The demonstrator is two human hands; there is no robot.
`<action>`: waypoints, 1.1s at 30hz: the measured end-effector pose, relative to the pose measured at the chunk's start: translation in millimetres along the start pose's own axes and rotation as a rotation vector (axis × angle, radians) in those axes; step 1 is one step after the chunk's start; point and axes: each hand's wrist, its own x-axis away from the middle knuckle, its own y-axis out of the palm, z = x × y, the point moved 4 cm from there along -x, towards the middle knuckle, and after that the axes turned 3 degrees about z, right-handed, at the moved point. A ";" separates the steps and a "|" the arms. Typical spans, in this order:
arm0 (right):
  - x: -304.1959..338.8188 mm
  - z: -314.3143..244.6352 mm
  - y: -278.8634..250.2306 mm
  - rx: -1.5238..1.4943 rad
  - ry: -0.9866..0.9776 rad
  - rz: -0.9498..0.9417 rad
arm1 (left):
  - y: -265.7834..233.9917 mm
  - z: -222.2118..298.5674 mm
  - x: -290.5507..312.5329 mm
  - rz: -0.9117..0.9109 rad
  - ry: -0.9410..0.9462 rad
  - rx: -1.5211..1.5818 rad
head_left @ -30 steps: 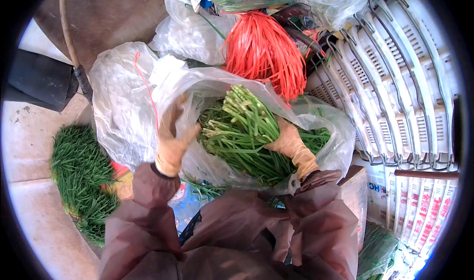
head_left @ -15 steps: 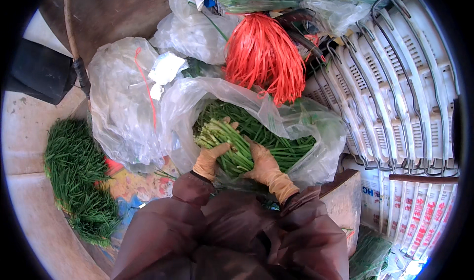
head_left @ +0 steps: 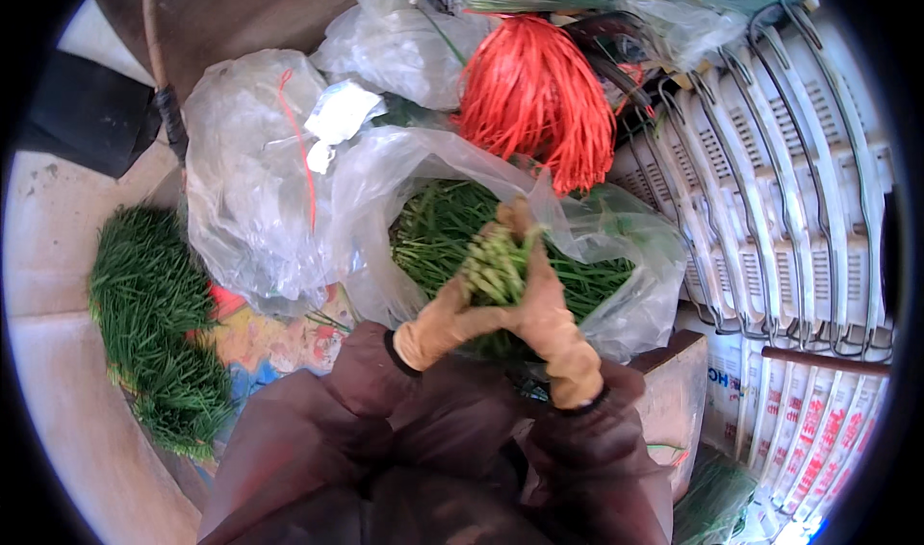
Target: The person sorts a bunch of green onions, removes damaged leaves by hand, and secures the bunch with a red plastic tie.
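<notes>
Both my hands wear tan gloves and are closed around one bunch of garlic chives [head_left: 496, 264], its pale cut stem ends turned up toward me. My left hand [head_left: 445, 324] grips the bunch from the left and below. Around its right side wraps my right hand [head_left: 547, 306], with fingers reaching over the far side. The leafy part of the bunch is mostly hidden beneath the hands. Below and around it, more loose chives [head_left: 438, 220] lie inside an open clear plastic bag [head_left: 371, 184].
A dark green heap of chives [head_left: 154, 304] lies at the left. Other filled plastic bags [head_left: 245, 189] stand behind it. Red plastic tie strips [head_left: 539, 98] hang at the back. White slatted crates with metal handles [head_left: 818, 160] line the right side; a wooden board [head_left: 664, 401] is near my right arm.
The bunch has been turned from lying slanted to pointing its stem ends upward. My hands have drawn together around it, and the view has shifted slightly.
</notes>
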 end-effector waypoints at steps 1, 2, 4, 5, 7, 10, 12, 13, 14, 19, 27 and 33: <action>7.4 -6.5 -11.2 0.037 -0.032 0.025 | 14.4 4.0 -4.0 -0.054 0.075 0.029; 15.0 -8.3 -18.3 0.073 -0.061 0.045 | 26.6 4.7 -8.1 -0.103 0.149 0.060; 26.3 -6.4 -29.6 0.174 -0.059 0.105 | 39.6 0.5 -8.8 -0.111 0.187 0.008; 29.0 -6.4 -30.1 0.150 -0.078 0.120 | 43.3 -0.4 -8.2 -0.115 0.211 -0.036; 35.0 -7.0 -30.6 0.032 -0.130 0.150 | 48.6 11.4 -5.6 -0.087 0.322 -0.330; 46.4 11.6 -14.4 -0.331 -0.032 0.242 | 43.9 10.0 -8.6 -0.256 0.092 -0.382; 50.0 15.2 -2.3 -0.517 0.092 0.287 | 24.7 4.3 -6.1 -0.316 0.059 -0.455; 52.2 16.8 -7.4 -0.285 -0.026 0.287 | 12.9 -1.1 -12.6 -0.425 -0.040 -0.334; 52.4 18.1 -7.4 -0.068 -0.142 0.288 | -3.7 -11.6 -13.0 -0.504 -0.142 -0.214; 52.4 -42.6 -31.8 -0.140 -0.202 0.368 | -56.9 -14.1 -28.0 -0.155 0.146 -1.034; 78.2 -182.8 -147.5 -0.193 -0.569 0.800 | -139.5 -104.5 -9.3 0.035 -0.182 -1.804; 84.1 -248.8 -188.3 -0.299 -0.715 0.876 | -28.0 -2.4 53.2 -0.230 0.085 -1.153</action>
